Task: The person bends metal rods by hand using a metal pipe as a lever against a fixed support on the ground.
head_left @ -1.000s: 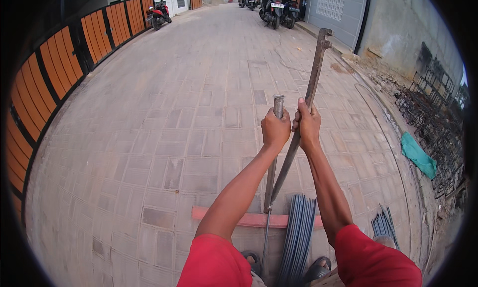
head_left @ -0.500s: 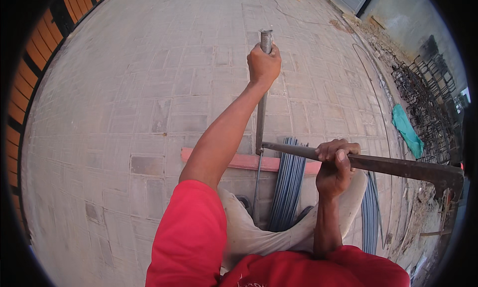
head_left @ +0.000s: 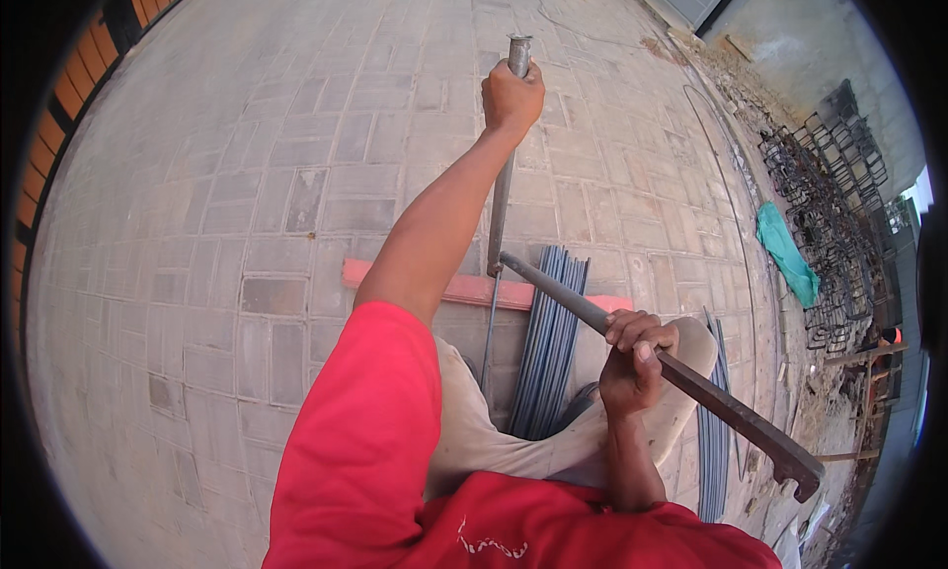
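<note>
The left hand (head_left: 513, 97) grips a grey metal pipe (head_left: 501, 208) near its top end. The right hand (head_left: 632, 365) is wrapped around a metal bar (head_left: 731, 414), its hooked end to that hand's right, its other end meeting the pipe between both hands. Left of the right hand lie bundled rods (head_left: 546, 347), across a pink beam (head_left: 459, 288).

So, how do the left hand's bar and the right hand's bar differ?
The left bar stretches up the picture; the right bar slants to the lower right. The left bar ends in a round, flared tube at the top; the right bar ends in a notched head. Both look metallic; the left hand and right hand each grip one.
</note>
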Available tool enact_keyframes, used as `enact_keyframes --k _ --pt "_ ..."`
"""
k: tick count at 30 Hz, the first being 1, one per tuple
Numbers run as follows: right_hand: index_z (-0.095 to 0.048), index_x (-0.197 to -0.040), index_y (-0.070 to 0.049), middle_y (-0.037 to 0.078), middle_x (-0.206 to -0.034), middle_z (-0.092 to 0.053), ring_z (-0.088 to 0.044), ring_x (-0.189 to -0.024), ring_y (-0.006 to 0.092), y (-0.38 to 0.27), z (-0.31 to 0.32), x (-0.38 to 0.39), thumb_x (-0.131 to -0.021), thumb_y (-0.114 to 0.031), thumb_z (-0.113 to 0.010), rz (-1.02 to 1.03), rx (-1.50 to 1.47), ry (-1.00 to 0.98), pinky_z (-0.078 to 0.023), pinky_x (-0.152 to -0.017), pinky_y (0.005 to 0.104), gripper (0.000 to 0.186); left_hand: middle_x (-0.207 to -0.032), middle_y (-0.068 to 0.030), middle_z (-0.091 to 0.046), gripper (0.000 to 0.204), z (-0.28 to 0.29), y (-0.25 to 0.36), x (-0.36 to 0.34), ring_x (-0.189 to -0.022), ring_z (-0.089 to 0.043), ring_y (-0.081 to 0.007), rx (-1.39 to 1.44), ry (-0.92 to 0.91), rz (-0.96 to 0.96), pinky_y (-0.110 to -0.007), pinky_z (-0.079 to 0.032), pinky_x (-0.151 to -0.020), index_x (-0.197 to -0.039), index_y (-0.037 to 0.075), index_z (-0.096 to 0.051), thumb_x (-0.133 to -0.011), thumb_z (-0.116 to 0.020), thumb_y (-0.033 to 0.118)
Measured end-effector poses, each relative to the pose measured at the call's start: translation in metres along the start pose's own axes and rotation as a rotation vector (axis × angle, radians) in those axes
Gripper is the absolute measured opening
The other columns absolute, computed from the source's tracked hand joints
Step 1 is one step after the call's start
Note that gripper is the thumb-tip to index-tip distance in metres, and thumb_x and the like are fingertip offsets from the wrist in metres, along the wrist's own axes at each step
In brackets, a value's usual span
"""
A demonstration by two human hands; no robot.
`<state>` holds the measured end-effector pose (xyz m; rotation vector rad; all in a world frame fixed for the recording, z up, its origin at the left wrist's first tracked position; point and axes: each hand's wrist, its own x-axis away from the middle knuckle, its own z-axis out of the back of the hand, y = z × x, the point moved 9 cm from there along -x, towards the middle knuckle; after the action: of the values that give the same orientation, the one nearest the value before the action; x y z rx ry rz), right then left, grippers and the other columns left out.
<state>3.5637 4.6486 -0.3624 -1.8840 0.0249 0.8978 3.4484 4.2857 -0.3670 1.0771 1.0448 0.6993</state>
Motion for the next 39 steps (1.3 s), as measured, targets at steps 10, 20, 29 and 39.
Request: enact_keyframes --k 10,20,29,39 --pt "-0.035 -0.069 -0.011 0.004 -0.054 -0.036 -0.039 -0.047 0.0153 -0.057 0.046 -0.136 -0.096 -0.022 -0.041 0.069 -0.162 -0.055 -0.041 -0.056 0.0340 0.029 -0.073 -0.0245 -0.066 0.033 -0.028 0.007 0.003 -0.074 -0.066 -0.0433 -0.072 0.011 -0.083 -0.050 -0.051 -0.069 -0.078 -0.002 -0.061 -0.086 -0.063 0.029" --pt "-0.039 -0.072 -0.010 0.000 -0.059 -0.033 -0.037 -0.049 0.0140 -0.080 0.227 -0.184 -0.101 -0.025 -0.044 -0.194 0.122 0.233 -0.037 -0.055 0.0314 0.033 -0.057 -0.0135 -0.059 0.042 -0.035 0.001 -0.002 -0.049 -0.058 -0.0258 -0.046 0.070 -0.196 -0.041 -0.047 -0.053 -0.061 0.000 -0.053 -0.087 -0.065 0.030" --pt "-0.049 -0.079 -0.008 -0.001 -0.055 -0.039 -0.036 -0.042 0.0090 0.024 0.321 -0.119 -0.092 -0.017 -0.064 -0.465 0.292 0.493 -0.031 -0.042 0.0242 0.022 -0.052 0.0009 -0.034 0.038 0.059 -0.085 -0.014 -0.042 -0.033 -0.0125 0.354 0.148 0.265 -0.031 -0.032 -0.043 -0.062 0.012 -0.039 -0.089 -0.064 0.021" --pt "-0.049 -0.081 -0.007 0.000 -0.057 -0.039 -0.036 -0.044 0.0080 0.054 0.364 -0.081 -0.097 -0.020 -0.054 -0.457 0.156 0.418 -0.035 -0.044 0.0235 0.021 -0.056 0.0021 -0.032 0.033 0.088 -0.094 -0.009 -0.044 -0.031 -0.0105 0.246 0.242 0.240 -0.028 -0.029 -0.042 -0.071 0.014 -0.035 -0.092 -0.060 0.020"
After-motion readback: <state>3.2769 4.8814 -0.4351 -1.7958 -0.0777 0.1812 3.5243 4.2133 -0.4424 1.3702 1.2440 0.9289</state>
